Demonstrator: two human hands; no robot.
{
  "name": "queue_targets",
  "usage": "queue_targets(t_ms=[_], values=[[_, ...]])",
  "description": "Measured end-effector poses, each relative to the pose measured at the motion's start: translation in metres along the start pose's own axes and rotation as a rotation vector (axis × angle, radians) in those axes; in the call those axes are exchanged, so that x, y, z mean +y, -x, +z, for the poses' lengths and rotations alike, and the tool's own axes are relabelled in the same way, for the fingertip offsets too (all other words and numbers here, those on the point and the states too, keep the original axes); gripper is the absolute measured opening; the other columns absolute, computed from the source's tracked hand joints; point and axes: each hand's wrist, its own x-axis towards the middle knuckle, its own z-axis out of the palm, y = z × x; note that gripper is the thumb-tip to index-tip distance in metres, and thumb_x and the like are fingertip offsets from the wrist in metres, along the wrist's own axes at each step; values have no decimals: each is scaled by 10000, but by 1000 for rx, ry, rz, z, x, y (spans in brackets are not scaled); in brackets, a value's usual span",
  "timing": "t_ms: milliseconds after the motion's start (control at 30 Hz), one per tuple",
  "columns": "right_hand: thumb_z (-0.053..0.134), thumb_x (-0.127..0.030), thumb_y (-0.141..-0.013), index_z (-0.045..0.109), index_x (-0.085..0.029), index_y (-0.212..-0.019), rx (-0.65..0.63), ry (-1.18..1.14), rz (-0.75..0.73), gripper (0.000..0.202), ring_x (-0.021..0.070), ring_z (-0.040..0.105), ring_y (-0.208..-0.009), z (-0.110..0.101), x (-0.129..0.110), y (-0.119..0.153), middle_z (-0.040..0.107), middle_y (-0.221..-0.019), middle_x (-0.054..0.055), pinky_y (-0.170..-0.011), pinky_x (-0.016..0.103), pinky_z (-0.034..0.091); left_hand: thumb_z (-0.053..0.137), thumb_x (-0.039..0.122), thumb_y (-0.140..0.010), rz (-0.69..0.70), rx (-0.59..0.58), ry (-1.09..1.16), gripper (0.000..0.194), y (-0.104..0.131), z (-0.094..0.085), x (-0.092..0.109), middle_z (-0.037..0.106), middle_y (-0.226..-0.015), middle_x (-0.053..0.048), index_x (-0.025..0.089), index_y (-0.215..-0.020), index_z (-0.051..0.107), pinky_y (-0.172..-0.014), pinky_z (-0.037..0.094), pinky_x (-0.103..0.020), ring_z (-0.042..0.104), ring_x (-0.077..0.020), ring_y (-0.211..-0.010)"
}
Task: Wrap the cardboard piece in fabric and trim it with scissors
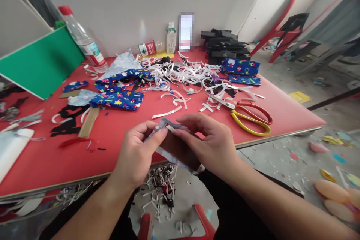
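Over the table's front edge, my two hands hold a flat brown panel [180, 149] with pale grey-blue fabric along its borders. My left hand [137, 150] pinches its left corner, thumb on top. From the other side my right hand [212, 138] grips it, thumb and fingers close to a small white strip [170, 128] at the top edge. The fingertips hide part of that edge. Scissors [233, 109] with one yellow and one orange handle loop lie to the right of my hands. Blue patterned fabric [120, 99] lies behind my left hand.
White and black trimmings [185, 73] are heaped across the red table [112, 157]. Behind them stand a phone [186, 32], bottles [171, 39] and a black stack [225, 45]. Folded blue pieces [240, 67] lie at right, a green board [45, 63] at left. Balloons [332, 191] lie low right.
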Motion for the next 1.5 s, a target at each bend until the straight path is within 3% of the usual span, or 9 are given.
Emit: queue_targets(t_ms=[100, 200, 367, 633, 867, 1233, 1500], values=[[710, -161, -966, 772, -245, -1020, -8, 202, -306, 118, 163, 758, -844, -3, -1, 1, 805, -984, 38, -766, 293, 626, 818, 326, -880, -60, -51, 59, 134, 3, 4, -2, 800, -843, -50, 199, -893, 777, -715, 585, -293, 736, -186, -735], [659, -123, -1003, 783, -224, -1041, -63, 251, -424, 165, 163, 761, -892, -5, -1, 1, 798, -1011, 62, -811, 298, 635, 784, 358, -916, -83, -78, 105, 168, 5, 5, -4, 808, -860, -72, 193, -940, 802, -673, 577, -303, 739, -200, -725], [666, -136, -1004, 800, -233, -1074, -91, 235, -448, 180, 176, 757, -845, -4, 2, 0, 797, -970, 61, -761, 318, 647, 754, 365, -952, -46, -43, 13, 196, 6, 2, -11, 814, -873, -78, 203, -1015, 846, -663, 560, -302, 738, -206, -746], [677, -94, -986, 811, -220, -1087, -63, 206, -486, 210, 171, 749, -818, -3, 1, 3, 810, -970, 77, -736, 320, 638, 737, 315, -969, 5, -64, 73, 153, 10, 5, -8, 810, -869, -62, 236, -996, 866, -734, 566, -324, 721, -198, -775], [690, -81, -973, 812, -261, -1115, -43, 183, -490, 260, 178, 756, -814, 0, 2, 4, 821, -990, 65, -718, 340, 636, 740, 342, -960, 16, -39, 40, 171, 12, 5, -9, 763, -775, -45, 230, -988, 865, -621, 501, -291, 649, -179, -686], [691, -75, -967, 783, -223, -1031, -42, 176, -468, 185, 169, 745, -822, 4, 1, 6, 805, -966, 65, -740, 326, 632, 722, 338, -984, 64, -22, 2, 166, 18, 5, -9, 792, -831, -30, 259, -1022, 862, -637, 505, -269, 654, -161, -719], [709, -21, -938, 779, -219, -1082, -19, 150, -486, 254, 152, 756, -817, 2, 3, 8, 820, -971, 57, -749, 306, 621, 729, 343, -980, 46, -38, 6, 165, 17, 5, -9, 803, -869, -41, 255, -1012, 865, -742, 556, -297, 703, -186, -807]])
